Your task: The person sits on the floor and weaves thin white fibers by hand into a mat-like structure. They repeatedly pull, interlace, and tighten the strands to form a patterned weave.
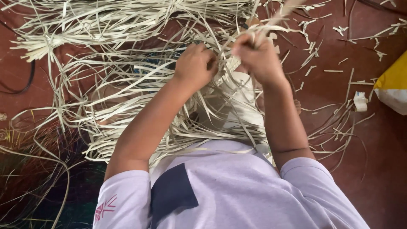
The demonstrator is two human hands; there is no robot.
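Observation:
Both my hands are raised over a heap of pale dried leaf strips (127, 80) spread on a reddish-brown floor (364, 140). My left hand (196, 64) is closed around a bunch of strips near the centre. My right hand (257, 57) pinches a flat strip (277, 19) that runs up and to the right. The two hands are close together, a small gap between them. A pale woven piece (239, 106) lies beneath my forearms, partly hidden by them. My light shirt with a dark pocket fills the bottom.
A bundle of strips (106, 17) lies across the top. Short cut scraps (339, 29) litter the floor at upper right. A yellow and white bag (394, 85) sits at the right edge, a small white object (360, 101) beside it. A dark cable (25, 80) curves at left.

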